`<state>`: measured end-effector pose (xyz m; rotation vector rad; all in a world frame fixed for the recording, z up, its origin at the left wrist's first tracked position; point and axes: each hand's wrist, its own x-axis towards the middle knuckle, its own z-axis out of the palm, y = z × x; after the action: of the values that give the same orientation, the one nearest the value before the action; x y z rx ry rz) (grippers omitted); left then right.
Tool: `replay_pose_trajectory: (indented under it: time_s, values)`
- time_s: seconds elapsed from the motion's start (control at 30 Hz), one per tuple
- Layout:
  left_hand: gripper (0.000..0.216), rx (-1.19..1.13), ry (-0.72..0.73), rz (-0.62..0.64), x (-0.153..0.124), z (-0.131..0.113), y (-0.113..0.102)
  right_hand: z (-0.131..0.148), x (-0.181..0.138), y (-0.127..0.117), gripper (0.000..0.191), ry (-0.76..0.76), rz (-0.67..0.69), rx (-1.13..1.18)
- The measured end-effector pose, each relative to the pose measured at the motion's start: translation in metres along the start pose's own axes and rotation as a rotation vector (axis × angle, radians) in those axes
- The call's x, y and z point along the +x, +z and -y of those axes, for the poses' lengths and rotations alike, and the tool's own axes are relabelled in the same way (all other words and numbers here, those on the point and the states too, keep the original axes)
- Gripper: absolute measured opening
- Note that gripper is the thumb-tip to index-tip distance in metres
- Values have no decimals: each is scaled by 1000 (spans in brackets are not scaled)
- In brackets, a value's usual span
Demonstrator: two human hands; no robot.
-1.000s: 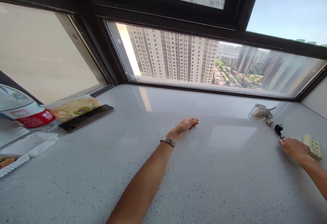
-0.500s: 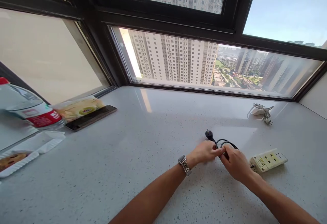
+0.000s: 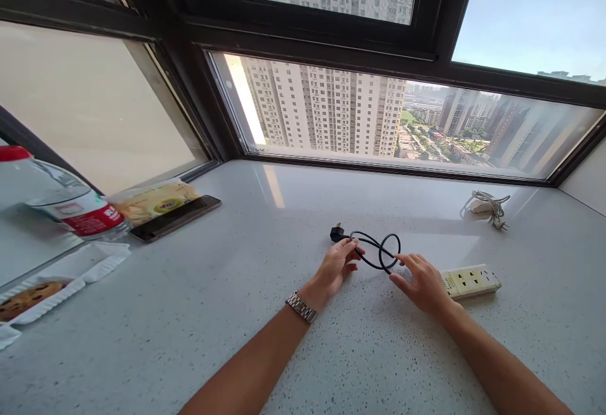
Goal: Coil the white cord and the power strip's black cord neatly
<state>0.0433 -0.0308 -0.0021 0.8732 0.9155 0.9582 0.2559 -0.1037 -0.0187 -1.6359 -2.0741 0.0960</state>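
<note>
A black power cord (image 3: 374, 265) lies in loose crossing loops on the speckled white counter, its black plug (image 3: 336, 234) pointing to the back left. Thumb and fingertips of my left hand (image 3: 334, 270), which wears a metal watch, pinch the cord close to the plug. At the right side of the loops, my right hand (image 3: 423, 283) has thumb and forefinger apart, their tips at the cord. Behind that hand sits a cream power strip (image 3: 473, 280), its left end partly hidden by the hand.
A bundled white cord (image 3: 490, 206) lies at the back right. On the left are a large bottle (image 3: 89, 213), a yellow packet (image 3: 151, 203), a phone (image 3: 175, 218) and a white tray (image 3: 95, 260) holding a cookie (image 3: 31, 298). Dark window frames (image 3: 388, 170) border the counter.
Both hands have moved apart, the left one going left with the plug. The cord has spread into wider loops, the right hand's fingers have loosened, and the power strip has shifted left.
</note>
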Motion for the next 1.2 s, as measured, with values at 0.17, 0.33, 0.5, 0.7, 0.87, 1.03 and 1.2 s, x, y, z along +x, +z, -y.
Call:
replay_pose_trajectory:
  time_s: [0.17, 0.33, 0.5, 0.7, 0.87, 1.03, 1.2]
  values:
    - [36, -104, 35, -50, 9, -3, -9, -3, 1, -12, 52, 76, 137, 56]
    - [37, -264, 100, -150, 19, -14, -26, -32, 1, -27, 58, 307, 183, -25]
    - [37, -230, 234, -281, 29, -23, -45, -86, -4, -50, 56, 637, 66, -122]
    - [33, 222, 426, -381, 35, -11, -47, -122, -10, -64, 53, 798, -98, -162]
    - [37, 512, 507, -445, 34, -8, -46, -141, -16, -71, 45, 947, -163, -203]
    - [43, 744, 403, -475, 32, -5, -46, -154, -24, -78, 44, 1103, -290, -263]
    - [50, 776, 400, -479, 29, -3, -44, -166, -28, -77, 37, 1193, -344, -240]
